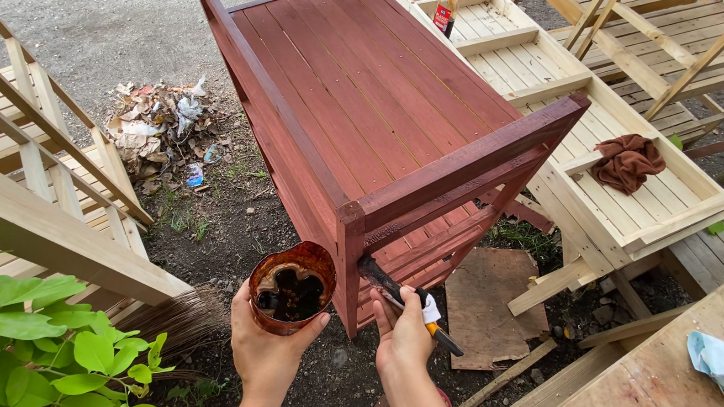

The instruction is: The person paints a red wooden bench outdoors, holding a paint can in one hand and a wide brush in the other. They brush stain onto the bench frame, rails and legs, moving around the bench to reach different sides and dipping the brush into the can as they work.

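The left hand (267, 339) was cupped around a cup (291, 285) of dark stain, just beside the near corner post of the red-brown rack (366, 94). The right hand (404, 333) gripped a brush (405, 299), its bristles seemingly touching the rack's near rail; the post partly hid them

The single head-worn camera looked steeply down from close above the person's left hand (272, 340) and right hand (401, 333), facing forward over the red-stained wooden rack (366, 94) just beyond the fingers, toward what seemed a gravel yard farther off.
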A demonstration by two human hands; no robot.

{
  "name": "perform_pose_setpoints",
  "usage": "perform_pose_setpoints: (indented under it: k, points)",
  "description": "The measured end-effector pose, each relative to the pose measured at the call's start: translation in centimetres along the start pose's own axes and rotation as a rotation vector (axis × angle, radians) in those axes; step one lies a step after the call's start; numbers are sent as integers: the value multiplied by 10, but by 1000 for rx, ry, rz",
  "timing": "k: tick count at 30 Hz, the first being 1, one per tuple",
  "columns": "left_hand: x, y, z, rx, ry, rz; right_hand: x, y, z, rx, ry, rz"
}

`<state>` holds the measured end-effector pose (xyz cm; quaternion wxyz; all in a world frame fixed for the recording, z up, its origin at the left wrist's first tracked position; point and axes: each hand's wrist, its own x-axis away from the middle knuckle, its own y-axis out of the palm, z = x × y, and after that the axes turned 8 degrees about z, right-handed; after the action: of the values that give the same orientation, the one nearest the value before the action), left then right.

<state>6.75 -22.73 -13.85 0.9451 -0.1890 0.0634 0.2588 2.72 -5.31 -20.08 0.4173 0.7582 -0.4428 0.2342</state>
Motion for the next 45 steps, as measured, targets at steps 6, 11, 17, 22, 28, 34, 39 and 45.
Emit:
perform_pose_setpoints:
  k: [6, 11, 17, 22, 28, 34, 39, 45]
  points:
    - [1, -1, 3, 27, 0, -2, -33, 21, -61, -203, -97, 33]
    - [0, -3, 3, 17, 6, 20, -10, 7, -25, -113, -56, -14]
    - [-1, -1, 3, 13, -16, 24, 3, -3, -17, -17, -25, -63]
    - [1, -3, 5, -37, 5, 33, 13, 2, -25, -35, -18, -63]
    - [3, -5, 9, -17, 22, 32, -10, 11, -38, -81, -7, 64]
    - [8, -3, 17, 11, 6, -13, -68, 40, -101, -324, -122, 15]
    - [9, 7, 20, 27, 10, -19, -42, 20, -49, -232, -125, -31]
    - [6, 23, 22, 101, 10, -30, -42, 10, -47, -104, -65, -49]
